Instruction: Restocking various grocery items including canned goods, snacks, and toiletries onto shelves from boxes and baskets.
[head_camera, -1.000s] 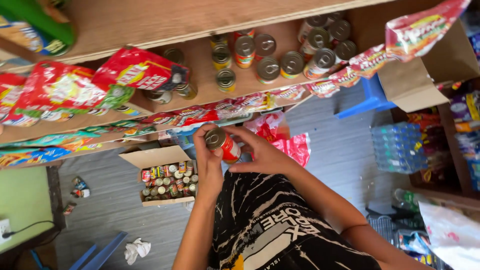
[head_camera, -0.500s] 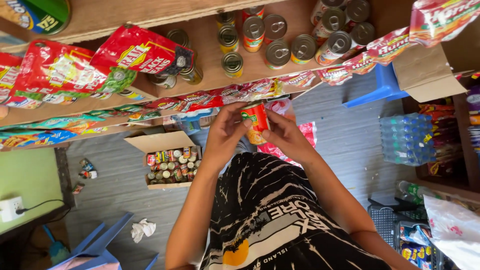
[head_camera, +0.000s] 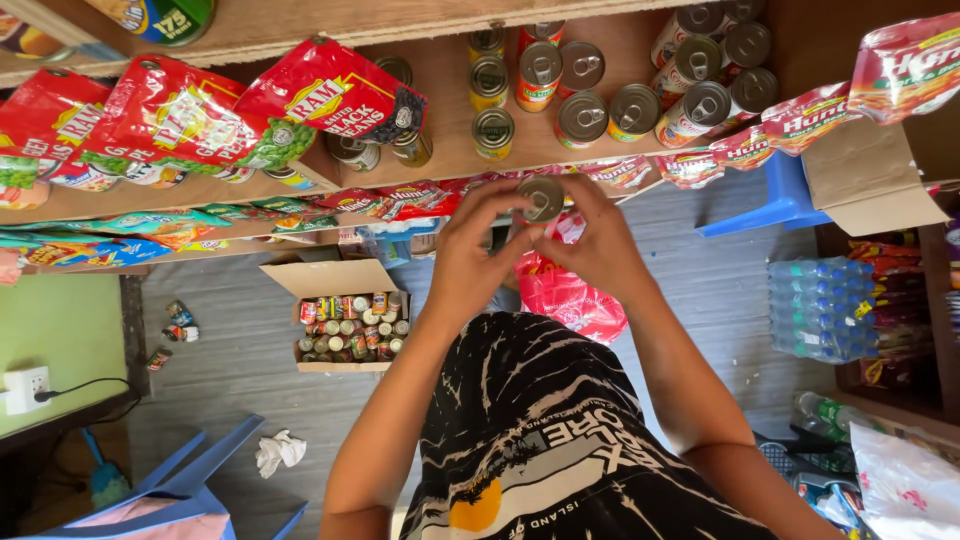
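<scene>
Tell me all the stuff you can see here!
can: one, grey pull-tab lid, held in both hands below the shelf
shelf cans: over a dozen, silver and gold lids, on the wooden shelf
pouches: several, red, along the shelf edges
cardboard box: one, brown, open, full of small cans, on the floor
plastic bag: one, red, under the hands
stool: one, blue, floor
water bottles: one wrapped pack, clear, right
left hand: one, grip on can
right hand: one, grip on can
</scene>
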